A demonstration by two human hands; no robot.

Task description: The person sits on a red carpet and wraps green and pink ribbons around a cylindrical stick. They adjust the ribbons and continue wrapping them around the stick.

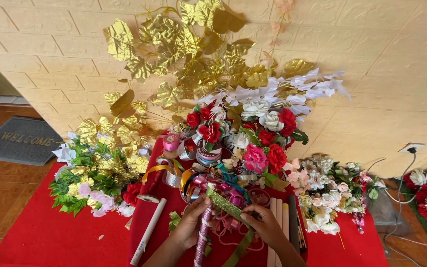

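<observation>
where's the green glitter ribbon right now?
In the head view it sits low and centre: the green glitter ribbon is stretched between the left hand and right hand, just in front of the ribbon spools on the red cloth.

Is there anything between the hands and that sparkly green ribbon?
No. Both hands already touch the glittery green ribbon: the left hand pinches its upper end and the right hand grips it lower down. The heap of curled ribbons lies behind it, not between.

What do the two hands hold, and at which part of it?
Both hands pinch a glittery green ribbon: the left hand grips its upper end, the right hand grips it lower down, and the rest hangs below.
</observation>
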